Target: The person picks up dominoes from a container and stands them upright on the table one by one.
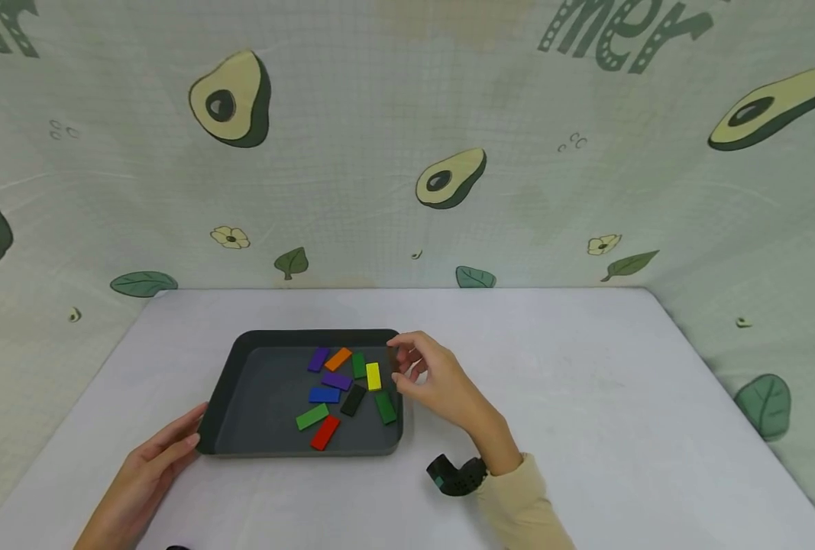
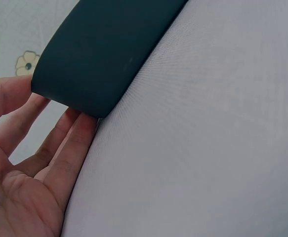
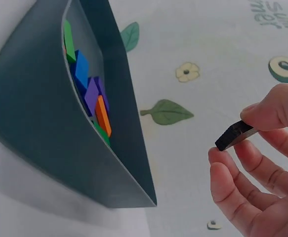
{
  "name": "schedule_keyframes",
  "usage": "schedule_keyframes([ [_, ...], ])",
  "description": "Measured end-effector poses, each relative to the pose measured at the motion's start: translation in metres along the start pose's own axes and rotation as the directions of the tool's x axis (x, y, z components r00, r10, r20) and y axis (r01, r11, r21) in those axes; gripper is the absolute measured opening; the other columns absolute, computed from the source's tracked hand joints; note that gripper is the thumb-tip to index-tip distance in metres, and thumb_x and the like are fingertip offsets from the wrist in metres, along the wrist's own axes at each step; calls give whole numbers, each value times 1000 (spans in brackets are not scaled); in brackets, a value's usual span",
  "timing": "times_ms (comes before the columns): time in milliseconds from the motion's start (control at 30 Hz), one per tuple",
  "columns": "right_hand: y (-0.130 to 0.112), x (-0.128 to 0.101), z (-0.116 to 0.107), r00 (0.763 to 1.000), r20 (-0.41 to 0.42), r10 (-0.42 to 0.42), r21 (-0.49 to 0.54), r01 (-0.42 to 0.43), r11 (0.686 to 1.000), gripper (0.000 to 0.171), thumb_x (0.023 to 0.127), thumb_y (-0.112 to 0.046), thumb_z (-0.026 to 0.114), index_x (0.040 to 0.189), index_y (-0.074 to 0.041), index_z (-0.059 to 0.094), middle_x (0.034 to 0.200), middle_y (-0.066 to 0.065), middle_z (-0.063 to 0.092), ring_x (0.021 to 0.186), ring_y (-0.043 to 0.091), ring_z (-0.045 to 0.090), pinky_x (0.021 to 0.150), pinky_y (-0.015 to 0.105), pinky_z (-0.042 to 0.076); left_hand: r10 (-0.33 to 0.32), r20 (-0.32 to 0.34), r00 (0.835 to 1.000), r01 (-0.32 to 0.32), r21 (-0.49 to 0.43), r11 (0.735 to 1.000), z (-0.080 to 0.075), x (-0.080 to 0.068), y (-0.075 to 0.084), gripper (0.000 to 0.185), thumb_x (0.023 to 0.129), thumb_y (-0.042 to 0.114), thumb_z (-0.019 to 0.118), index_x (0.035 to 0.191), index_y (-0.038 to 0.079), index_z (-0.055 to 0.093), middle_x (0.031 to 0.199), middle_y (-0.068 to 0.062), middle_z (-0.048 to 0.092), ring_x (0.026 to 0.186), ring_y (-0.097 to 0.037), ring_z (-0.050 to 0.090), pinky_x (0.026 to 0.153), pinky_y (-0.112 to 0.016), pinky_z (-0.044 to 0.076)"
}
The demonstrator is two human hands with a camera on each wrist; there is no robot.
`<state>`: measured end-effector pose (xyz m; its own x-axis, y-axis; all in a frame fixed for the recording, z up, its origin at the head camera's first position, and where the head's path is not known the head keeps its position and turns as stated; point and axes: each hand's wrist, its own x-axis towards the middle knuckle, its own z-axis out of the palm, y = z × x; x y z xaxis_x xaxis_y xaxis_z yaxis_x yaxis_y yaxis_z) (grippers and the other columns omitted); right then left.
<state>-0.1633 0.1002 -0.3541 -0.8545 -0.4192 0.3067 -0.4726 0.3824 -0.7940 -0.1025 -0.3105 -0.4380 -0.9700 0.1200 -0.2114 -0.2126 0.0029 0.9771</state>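
The right hand point(image 1: 434, 382) is raised just beside the far right corner of the tray point(image 1: 242, 359). In the right wrist view its thumb and fingers point(image 3: 269, 111) pinch a small black block point(image 3: 235, 135) by one end, and the other end points out toward the tray. The block is in the air, not touching the tray. This fingertip hold probably leaves most of the block free, so it can be placed or turned easily.

The left hand point(image 1: 149, 473) lies on the table point(image 1: 586, 397) at the near left corner of the tray. Its fingers point(image 2: 64, 143) are straight and a little apart, and they touch the outer wall of the tray point(image 2: 104, 54) — they are not curled around it. It looks like a light support that keeps the tray from sliding.

The tray is dark grey with low walls and rounded corners. Inside it flat coloured blocks lie loosely, mostly in the right half: a yellow block point(image 1: 373, 376), an orange block point(image 1: 338, 358), a blue block point(image 1: 324, 395), a red block point(image 1: 325, 433), two purple ones, some green ones and one more black block point(image 1: 353, 399). Some touch or overlap each other — none is in a row. The left half of the tray floor shows bare.

On the right wrist sits a black camera mount point(image 1: 457, 473), above a cream sleeve point(image 1: 520, 504).
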Motion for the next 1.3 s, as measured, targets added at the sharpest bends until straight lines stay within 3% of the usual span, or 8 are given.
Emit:
schedule_keyframes([
  [333, 8, -2, -15, 995, -100, 18, -4, -18, 1000, 39, 81, -1, 66, 118, -6, 54, 93, 5, 57, 83, 17, 57, 71, 29, 54, -17, 3, 1000, 17, -8, 1000, 0, 0, 1, 53, 98, 18, 49, 146, 13, 29, 121, 33, 50, 108, 21, 45, 83, -6, 45],
  [700, 25, -7, -35, 981, -182, 61, 21, -58, 998, 39, 82, 2, 65, 119, -4, 54, 100, 10, 59, 88, 19, 58, 72, 22, 52, -25, -3, 1000, 25, -15, 1000, 0, -1, 1, 52, 98, 19, 49, 146, 13, 31, 120, 33, 50, 108, 20, 45, 82, -6, 45],
  [1000, 43, -10, -43, 969, -206, 134, 73, -122, 990, 41, 84, 1, 65, 123, -1, 51, 107, 17, 59, 98, 27, 58, 77, 27, 52, -32, -8, 999, 32, -4, 999, -1, 1, 1, 52, 98, 20, 49, 146, 13, 30, 121, 33, 49, 108, 21, 45, 83, -6, 44],
  [1300, 59, -12, -44, 952, -236, 196, 65, -186, 980, 38, 83, 0, 66, 118, -4, 52, 104, 15, 59, 95, 25, 60, 79, 29, 53, -4, 8, 1000, 4, -21, 1000, 0, -1, 1, 50, 98, 18, 48, 145, 14, 32, 122, 32, 50, 109, 20, 45, 83, -6, 44],
])
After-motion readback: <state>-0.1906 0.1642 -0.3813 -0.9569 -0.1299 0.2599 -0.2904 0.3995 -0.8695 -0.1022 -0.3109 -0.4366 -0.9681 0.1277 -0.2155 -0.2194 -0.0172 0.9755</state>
